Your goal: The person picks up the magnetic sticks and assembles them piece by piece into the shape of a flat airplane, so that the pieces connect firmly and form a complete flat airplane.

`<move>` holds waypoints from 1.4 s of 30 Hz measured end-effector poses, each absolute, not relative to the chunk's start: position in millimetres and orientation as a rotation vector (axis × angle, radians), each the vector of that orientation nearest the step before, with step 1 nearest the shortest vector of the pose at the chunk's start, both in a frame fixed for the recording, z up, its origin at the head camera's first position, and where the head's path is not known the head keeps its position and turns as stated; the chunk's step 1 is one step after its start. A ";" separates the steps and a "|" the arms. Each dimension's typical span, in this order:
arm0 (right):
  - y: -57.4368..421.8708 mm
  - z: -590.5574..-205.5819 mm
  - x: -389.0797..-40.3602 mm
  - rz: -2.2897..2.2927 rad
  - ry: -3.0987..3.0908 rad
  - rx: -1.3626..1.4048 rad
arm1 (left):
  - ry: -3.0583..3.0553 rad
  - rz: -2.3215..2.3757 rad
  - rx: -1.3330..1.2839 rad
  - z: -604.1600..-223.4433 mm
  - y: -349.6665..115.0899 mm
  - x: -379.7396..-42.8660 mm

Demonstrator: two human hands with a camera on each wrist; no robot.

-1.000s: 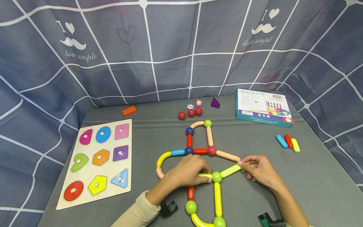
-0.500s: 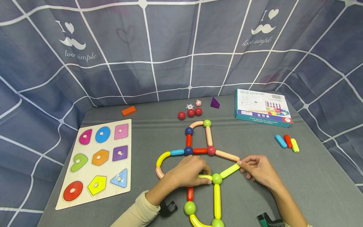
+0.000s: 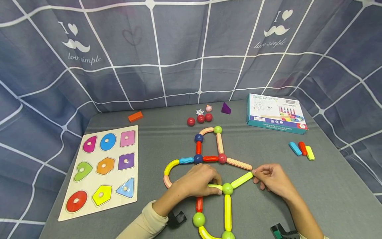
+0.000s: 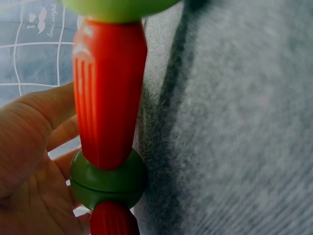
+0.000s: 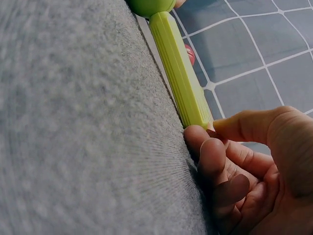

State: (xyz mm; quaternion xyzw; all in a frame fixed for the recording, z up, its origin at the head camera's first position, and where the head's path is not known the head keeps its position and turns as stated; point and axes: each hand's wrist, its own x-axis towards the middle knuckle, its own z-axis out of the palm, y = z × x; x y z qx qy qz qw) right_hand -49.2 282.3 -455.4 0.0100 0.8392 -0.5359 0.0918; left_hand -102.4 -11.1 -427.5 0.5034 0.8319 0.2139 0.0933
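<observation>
Magnetic rods and balls form a linked figure in the head view. My left hand (image 3: 198, 181) reaches over its middle and grips a short yellow-green rod between thumb and fingers; most of that rod is hidden. A green ball (image 3: 227, 189) joins it to a second yellow-green rod (image 3: 242, 180), slanting up to the right. My right hand (image 3: 273, 179) pinches this rod's far end with thumb and index fingertips. Just above that end lies the free tip of a peach rod (image 3: 239, 164), linked to a red ball (image 3: 222, 158). A red rod (image 4: 110, 93) and dark green ball (image 4: 108, 178) show before my left palm.
A shape puzzle board (image 3: 99, 172) lies at left. A boxed set (image 3: 277, 114) stands at back right, with three loose rods (image 3: 302, 149) before it. Red balls (image 3: 200, 118), a purple pyramid (image 3: 226, 108) and an orange block (image 3: 135, 117) line the back.
The green ball and the rods joined to it have shifted slightly toward me. The gap between the peach rod's tip and the yellow-green rod's end has widened a little. Both hands stay nearly in place.
</observation>
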 end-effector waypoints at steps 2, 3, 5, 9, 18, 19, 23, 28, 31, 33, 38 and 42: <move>282.2 -454.8 -49.7 -1.609 2.488 0.004 | 2.472 0.625 1.491 -426.7 -12.0 -102.3; 282.2 -454.4 -49.8 -1.617 2.489 -0.003 | 2.471 0.624 1.486 -426.4 -12.3 -102.0; 282.7 -453.2 -49.9 -1.628 2.503 -0.004 | 2.469 0.620 1.484 -425.9 -12.4 -101.5; 284.7 -448.1 -54.2 -1.581 2.618 -0.051 | 2.467 0.609 1.493 -425.2 -11.5 -100.4; 254.5 -418.0 -138.7 -1.088 3.052 -0.361 | 2.482 0.562 1.510 -426.1 -15.0 -101.5; 247.1 -415.1 -152.9 -1.066 3.055 -0.416 | 2.481 0.563 1.507 -426.0 -15.6 -101.4; 216.9 -404.7 -203.8 -0.961 3.019 -0.593 | 2.467 0.577 1.509 -426.5 -16.3 -100.0; 189.3 -402.3 -244.7 -0.725 3.001 -0.657 | 2.428 0.592 1.506 -425.5 -14.0 -97.7; 180.4 -406.0 -257.0 -0.611 2.966 -0.663 | 2.417 0.589 1.502 -425.0 -11.6 -96.8; 176.8 -409.0 -261.8 -0.570 2.934 -0.640 | 2.422 0.587 1.498 -425.1 -9.8 -96.2; 177.1 -417.2 -267.0 -0.552 2.919 -0.599 | 2.482 0.593 1.452 -426.7 -6.0 -93.8; 184.5 -415.4 -261.7 -0.653 2.976 -0.637 | 2.555 0.592 1.426 -428.9 -4.4 -91.8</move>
